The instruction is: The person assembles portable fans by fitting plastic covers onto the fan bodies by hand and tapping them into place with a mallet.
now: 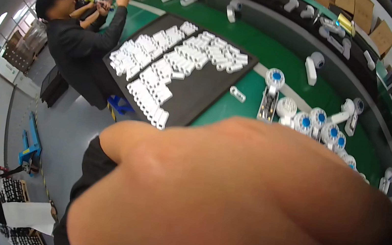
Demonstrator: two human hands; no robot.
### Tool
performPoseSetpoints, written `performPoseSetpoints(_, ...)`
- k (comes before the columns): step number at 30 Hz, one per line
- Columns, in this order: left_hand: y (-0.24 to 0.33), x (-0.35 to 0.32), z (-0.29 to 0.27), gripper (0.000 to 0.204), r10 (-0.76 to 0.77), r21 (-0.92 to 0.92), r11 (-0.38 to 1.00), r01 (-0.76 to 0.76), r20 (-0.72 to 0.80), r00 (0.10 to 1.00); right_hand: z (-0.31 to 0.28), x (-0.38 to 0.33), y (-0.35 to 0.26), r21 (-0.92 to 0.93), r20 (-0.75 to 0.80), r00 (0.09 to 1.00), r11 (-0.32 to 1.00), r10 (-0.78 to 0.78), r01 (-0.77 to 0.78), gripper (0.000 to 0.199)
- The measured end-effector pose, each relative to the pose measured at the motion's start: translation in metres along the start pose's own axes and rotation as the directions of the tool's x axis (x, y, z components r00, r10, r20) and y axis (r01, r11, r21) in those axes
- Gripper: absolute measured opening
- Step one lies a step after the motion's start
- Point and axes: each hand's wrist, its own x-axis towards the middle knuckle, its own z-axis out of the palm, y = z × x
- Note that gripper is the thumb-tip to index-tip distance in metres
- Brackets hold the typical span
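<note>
A bare hand (pixel 206 198), very close and blurred, fills the lower middle and right of the head view. Its bent knuckles show, but the fingertips and whatever they may hold are hidden. I cannot tell whether this is my left hand or my right hand, and no other hand of mine can be made out. Beyond the knuckles, a dark tray (pixel 194 95) carries rows of small white plastic casings (pixel 158 50). One loose white casing (pixel 237 94) lies right of the tray. Several white round-headed devices with blue centres (pixel 275 77) stand beyond the hand, one with its inner parts exposed.
A green-topped bench (pixel 271 38) runs alongside a dark conveyor (pixel 333 54) carrying more white devices. At the far left, a person in dark clothes (pixel 80 43) holds up a white device. A blue pallet jack (pixel 29 147) stands on the grey floor. Cardboard boxes (pixel 355 4) sit far right.
</note>
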Motion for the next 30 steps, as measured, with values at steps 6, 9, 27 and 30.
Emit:
performPoseSetpoints(6,-0.032,0.02,0.003,0.02,-0.21,-0.025,0.977,0.211,0.05,0.977,0.003,0.016,0.011,0.335,0.05,0.99,0.932,0.132,-0.141,0.019)
performPoseSetpoints(9,-0.113,0.006,-0.003,0.028,-0.755,0.091,0.651,0.754,-0.025,0.655,-0.002,0.013,0.006,0.423,0.019,0.997,0.903,0.074,-0.075,0.017)
performPoseSetpoints(27,-0.197,-0.111,0.037,0.047,-0.949,-0.197,0.305,0.932,0.022,0.316,0.004,0.024,-0.142,-0.38,0.273,0.854,0.865,0.443,-0.327,0.045)
performPoseSetpoints(30,-0.203,-0.117,0.042,0.047,-0.874,-0.576,0.443,0.687,-0.106,0.475,0.034,0.08,-0.149,-0.696,0.239,0.857,0.696,0.457,-0.177,0.039)
